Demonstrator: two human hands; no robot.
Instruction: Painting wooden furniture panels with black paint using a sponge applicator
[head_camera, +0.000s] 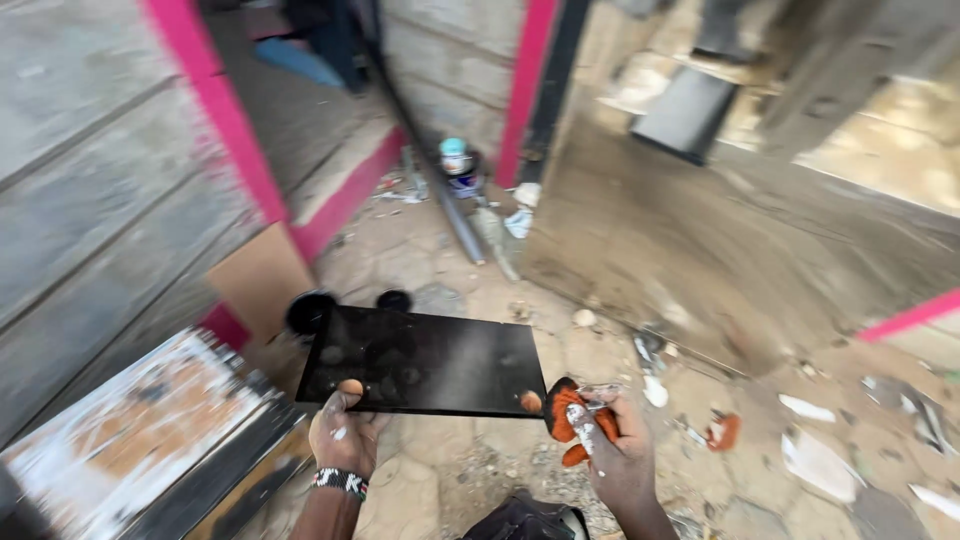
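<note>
Between both hands, above the dusty floor (470, 260), a black panel (425, 360) is held flat by its near edge. The left hand (345, 430) pinches the left corner, thumb on top. The right hand (610, 450) grips an orange rag (562, 415) at the right corner. I judge the panel stiff, thin and rather light, glossy and perhaps slippery; the edges seem the safest hold. Beyond it stand a pink-edged wall (100, 200) and a can (460, 165).

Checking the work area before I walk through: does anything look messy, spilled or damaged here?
Yes. Torn white and orange scraps litter the dirt ground right of the right hand. The black panel that both hands hold looks dusty and smudged. The left hand grips its near edge.
</note>
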